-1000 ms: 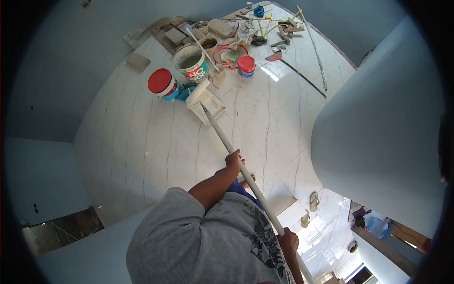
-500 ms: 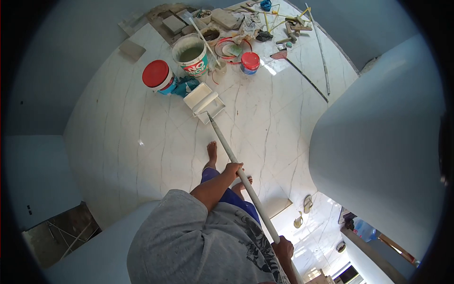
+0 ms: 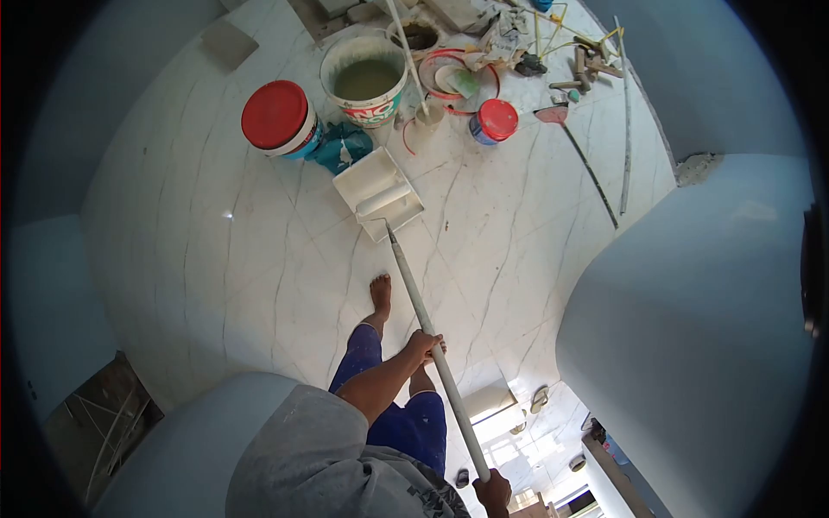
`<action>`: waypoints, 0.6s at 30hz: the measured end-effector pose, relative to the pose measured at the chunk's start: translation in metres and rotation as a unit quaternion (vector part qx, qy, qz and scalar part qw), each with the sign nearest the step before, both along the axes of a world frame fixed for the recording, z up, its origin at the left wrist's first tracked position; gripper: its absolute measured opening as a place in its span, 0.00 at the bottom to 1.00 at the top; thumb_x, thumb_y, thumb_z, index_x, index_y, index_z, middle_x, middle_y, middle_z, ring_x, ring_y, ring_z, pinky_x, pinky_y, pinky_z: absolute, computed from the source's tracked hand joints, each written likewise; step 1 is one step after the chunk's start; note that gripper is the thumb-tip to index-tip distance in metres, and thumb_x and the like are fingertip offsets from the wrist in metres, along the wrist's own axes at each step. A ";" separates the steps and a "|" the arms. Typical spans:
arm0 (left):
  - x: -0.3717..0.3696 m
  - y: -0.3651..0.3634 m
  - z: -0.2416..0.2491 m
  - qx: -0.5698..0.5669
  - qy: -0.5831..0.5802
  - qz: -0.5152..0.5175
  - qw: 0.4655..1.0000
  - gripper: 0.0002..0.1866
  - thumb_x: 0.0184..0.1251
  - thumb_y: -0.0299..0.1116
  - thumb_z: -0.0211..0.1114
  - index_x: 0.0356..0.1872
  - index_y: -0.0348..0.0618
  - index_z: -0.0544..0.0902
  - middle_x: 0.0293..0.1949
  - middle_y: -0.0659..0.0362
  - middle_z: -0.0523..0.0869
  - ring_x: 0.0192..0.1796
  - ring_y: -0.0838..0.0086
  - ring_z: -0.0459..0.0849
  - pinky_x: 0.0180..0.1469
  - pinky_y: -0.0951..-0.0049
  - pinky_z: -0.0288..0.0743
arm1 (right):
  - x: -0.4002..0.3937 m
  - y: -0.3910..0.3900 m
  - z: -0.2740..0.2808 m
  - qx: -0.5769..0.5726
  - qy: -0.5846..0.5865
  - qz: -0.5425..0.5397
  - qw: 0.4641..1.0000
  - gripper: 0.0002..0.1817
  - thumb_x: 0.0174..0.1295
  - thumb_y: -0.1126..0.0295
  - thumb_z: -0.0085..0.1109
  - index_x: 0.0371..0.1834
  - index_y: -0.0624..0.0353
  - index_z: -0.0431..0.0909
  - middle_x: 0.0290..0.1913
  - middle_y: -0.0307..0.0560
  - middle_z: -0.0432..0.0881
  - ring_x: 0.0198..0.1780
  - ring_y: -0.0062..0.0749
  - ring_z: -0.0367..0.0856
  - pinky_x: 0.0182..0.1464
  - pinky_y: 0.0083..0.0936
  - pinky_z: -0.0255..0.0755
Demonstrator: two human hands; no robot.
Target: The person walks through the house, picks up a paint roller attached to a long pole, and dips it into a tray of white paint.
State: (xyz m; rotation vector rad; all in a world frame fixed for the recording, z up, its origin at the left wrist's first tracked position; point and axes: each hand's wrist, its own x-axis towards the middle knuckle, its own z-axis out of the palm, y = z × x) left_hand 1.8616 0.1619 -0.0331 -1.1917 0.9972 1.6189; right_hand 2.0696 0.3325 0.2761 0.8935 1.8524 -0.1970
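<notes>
My left hand [image 3: 424, 345] is closed around the middle of a long pale pole [image 3: 432, 332]. Further down, near the bottom edge, my right hand [image 3: 494, 494] is wrapped round the same pole. At the far end is a paint roller [image 3: 384, 200], its white sleeve lying in a white paint tray [image 3: 418, 208] on the floor. The tray holds whitish paint, and the roller's wire frame crosses its near side.
Behind the tray stand a red-lidded bucket [image 3: 275, 116], a large open bucket [image 3: 366, 82] of murky liquid and a small red-lidded tub [image 3: 495, 122]. A long-handled scraper [image 3: 591, 168] lies to the right. A curved wall [image 3: 682, 311] bounds that side. Sandals [image 3: 540, 400] lie lower right.
The view has shifted, so the tray and buckets appear larger and more of my legs shows. Both hands appear lower in the picture, still on the pole. The roller stays in the tray.
</notes>
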 end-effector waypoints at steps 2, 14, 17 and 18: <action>-0.006 0.000 -0.033 0.010 -0.016 -0.020 1.000 0.13 0.55 0.30 0.63 0.41 0.42 0.74 0.35 0.54 0.77 0.38 0.63 0.79 0.36 0.56 0.76 | -0.015 0.004 -0.008 -0.006 0.003 0.013 1.000 0.16 0.41 0.58 0.59 0.33 0.53 0.77 0.27 0.54 0.80 0.33 0.48 0.79 0.37 0.39 0.72; -0.002 0.023 -0.126 -0.071 0.140 -0.017 0.987 0.36 0.44 0.13 0.62 0.59 0.41 0.63 0.57 0.55 0.70 0.60 0.70 0.67 0.55 0.65 0.68 | -0.039 0.044 -0.092 -0.032 0.031 0.027 0.999 0.12 0.41 0.54 0.58 0.21 0.48 0.76 0.19 0.51 0.78 0.29 0.42 0.80 0.37 0.37 0.73; 0.002 0.032 -0.153 -0.087 0.174 0.004 0.981 0.36 0.39 0.11 0.63 0.57 0.34 0.64 0.54 0.51 0.72 0.58 0.67 0.69 0.59 0.68 0.64 | -0.011 0.076 -0.165 -0.101 -0.019 0.066 0.993 0.25 0.39 0.55 0.64 0.39 0.57 0.72 0.28 0.53 0.80 0.33 0.48 0.79 0.37 0.39 0.72; 0.004 0.036 -0.158 -0.094 0.173 0.003 0.980 0.37 0.38 0.10 0.64 0.57 0.33 0.64 0.54 0.50 0.72 0.58 0.66 0.70 0.60 0.68 0.64 | -0.007 0.082 -0.192 -0.116 -0.004 0.068 0.991 0.32 0.37 0.54 0.68 0.46 0.57 0.68 0.31 0.54 0.80 0.35 0.48 0.79 0.39 0.39 0.73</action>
